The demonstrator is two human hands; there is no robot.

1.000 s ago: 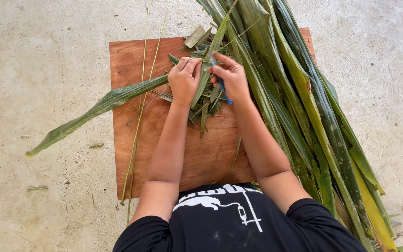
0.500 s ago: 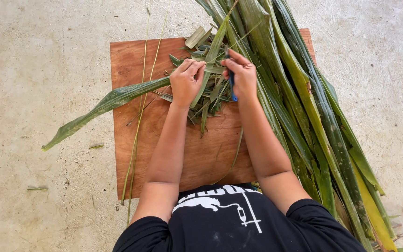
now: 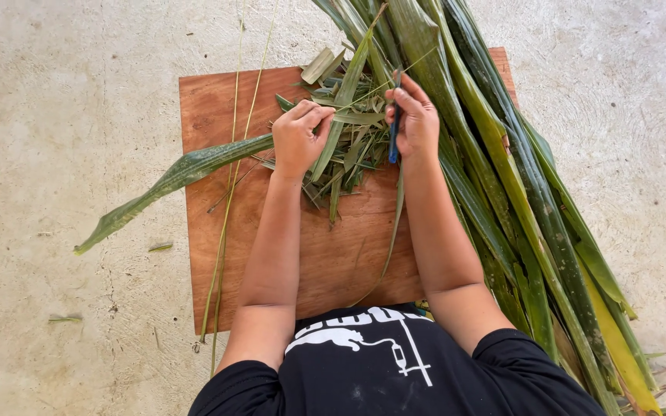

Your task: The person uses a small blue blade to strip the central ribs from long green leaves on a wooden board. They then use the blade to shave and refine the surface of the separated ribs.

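Now we are pinching a long green leaf (image 3: 179, 176) in our left hand (image 3: 300, 137), fingers curled tight around its near end above the wooden board (image 3: 217, 100). Its long axis is running from the hand out to the left and down, crossing the board's left edge, with the tapered tip lying on the concrete floor (image 3: 55, 115). It is looking broad and flat, mottled dark and pale green, slightly wavy along its length.

Our right hand (image 3: 414, 122) is closing around a slim blue-handled tool (image 3: 395, 139), held nearly upright in the view; its blade we cannot make out. A narrow leaf strip (image 3: 347, 100) is running up between the two hands, tilting toward the top right.

Under the hands a heap of short leaf trimmings (image 3: 348, 166) is lying on the board, too tangled for us to count. To the right a bundle of long leaves (image 3: 502, 169) is stretching from the top of the view down to the lower right; again we cannot tell the number. We are counting one board, one tool, and two thin pale stalks (image 3: 229, 192) lying lengthwise along the board's left side.
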